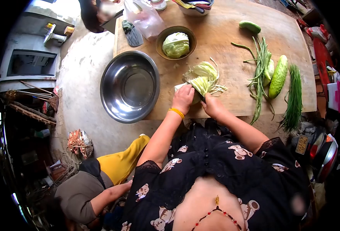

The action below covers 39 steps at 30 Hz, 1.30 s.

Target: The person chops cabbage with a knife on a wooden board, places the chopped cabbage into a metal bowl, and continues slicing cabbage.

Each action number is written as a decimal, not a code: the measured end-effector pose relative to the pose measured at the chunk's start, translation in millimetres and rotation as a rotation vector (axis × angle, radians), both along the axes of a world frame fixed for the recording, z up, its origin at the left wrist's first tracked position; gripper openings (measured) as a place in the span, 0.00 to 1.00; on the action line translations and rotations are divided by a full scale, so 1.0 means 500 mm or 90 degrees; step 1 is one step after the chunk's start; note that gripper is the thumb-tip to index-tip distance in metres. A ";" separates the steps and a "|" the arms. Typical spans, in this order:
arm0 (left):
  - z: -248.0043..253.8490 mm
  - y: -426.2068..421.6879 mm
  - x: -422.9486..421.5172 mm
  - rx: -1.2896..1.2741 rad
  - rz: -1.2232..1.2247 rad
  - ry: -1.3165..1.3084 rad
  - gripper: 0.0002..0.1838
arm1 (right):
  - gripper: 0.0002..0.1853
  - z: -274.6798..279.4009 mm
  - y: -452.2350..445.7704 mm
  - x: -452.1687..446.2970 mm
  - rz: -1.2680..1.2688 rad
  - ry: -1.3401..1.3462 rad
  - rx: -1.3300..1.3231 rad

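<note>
Near the front edge of the wooden table, shredded cabbage (202, 84) lies beside a larger pale cabbage piece (205, 70). My left hand (183, 98), with a yellow band at the wrist, has its fingers bent over a whitish piece at the pile's left side. Just right of it, my right hand (213, 106) is closed round the dark handle of a knife, whose blade is mostly hidden by the cabbage. A steel basin (130, 87) sits to the left. Behind the pile, a brown bowl (163, 51) holds a cabbage head (175, 45).
Long beans (260, 73), cucumbers (278, 77) and green chives (294, 96) lie on the table's right side. A plastic bag (143, 19) and a dark-handled slicer (132, 35) are at the back left. Another person (81, 192) is at the lower left.
</note>
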<state>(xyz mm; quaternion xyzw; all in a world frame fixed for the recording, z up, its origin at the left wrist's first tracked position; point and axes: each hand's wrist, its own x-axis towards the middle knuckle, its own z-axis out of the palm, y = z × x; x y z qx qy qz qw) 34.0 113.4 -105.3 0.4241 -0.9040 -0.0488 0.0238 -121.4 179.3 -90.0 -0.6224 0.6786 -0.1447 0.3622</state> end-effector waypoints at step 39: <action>0.036 0.024 0.037 -0.129 -0.034 0.139 0.17 | 0.14 0.067 0.010 -0.011 -0.041 -0.106 -0.104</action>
